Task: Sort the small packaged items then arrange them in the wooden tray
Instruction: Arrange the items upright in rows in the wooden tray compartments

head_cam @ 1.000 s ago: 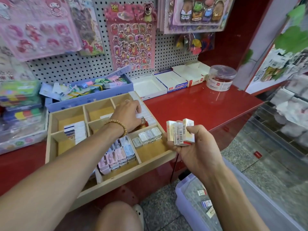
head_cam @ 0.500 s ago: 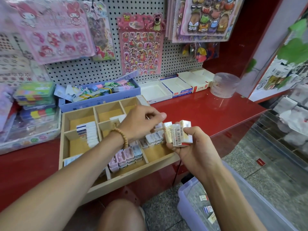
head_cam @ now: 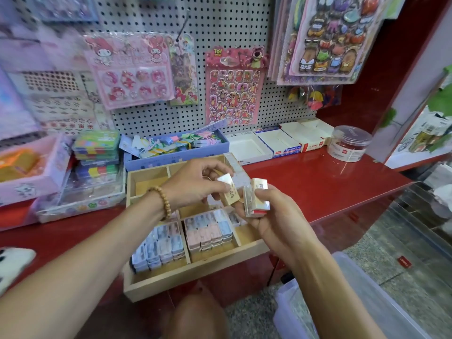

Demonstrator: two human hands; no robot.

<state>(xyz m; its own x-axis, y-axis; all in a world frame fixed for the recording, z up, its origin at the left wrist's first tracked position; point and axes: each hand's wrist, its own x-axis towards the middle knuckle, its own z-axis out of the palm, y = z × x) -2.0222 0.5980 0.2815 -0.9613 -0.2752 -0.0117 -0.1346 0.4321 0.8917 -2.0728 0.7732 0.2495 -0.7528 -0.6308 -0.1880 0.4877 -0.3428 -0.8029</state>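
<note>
From my head camera, looking down: my left hand [head_cam: 195, 184] pinches one small cream packet [head_cam: 228, 190] between thumb and fingertips, tilted, just above the wooden tray [head_cam: 195, 277]. A bead bracelet [head_cam: 162, 201] sits on that wrist. My right hand [head_cam: 274, 221] is curled round a small stack of packets [head_cam: 256, 199], held upright just beside the one in my left; whether the two touch I cannot tell.

The tray rests on the red counter [head_cam: 318, 182], its near edge overhanging toward me. In its near compartments stand rows of small tins: blue ones [head_cam: 159, 245] on the left, pink ones [head_cam: 208, 233] with a few blue beside them to the right. The far compartments are partly hidden by my hands.

Behind the tray lies a blue box [head_cam: 176, 152] of coloured bits, then open white boxes [head_cam: 252, 148] and a clear round jar [head_cam: 349, 143]. Sticker sheets [head_cam: 233, 86] hang on the pegboard [head_cam: 220, 20]. A clear plastic bin [head_cam: 367, 302] stands on the floor below my right arm.
</note>
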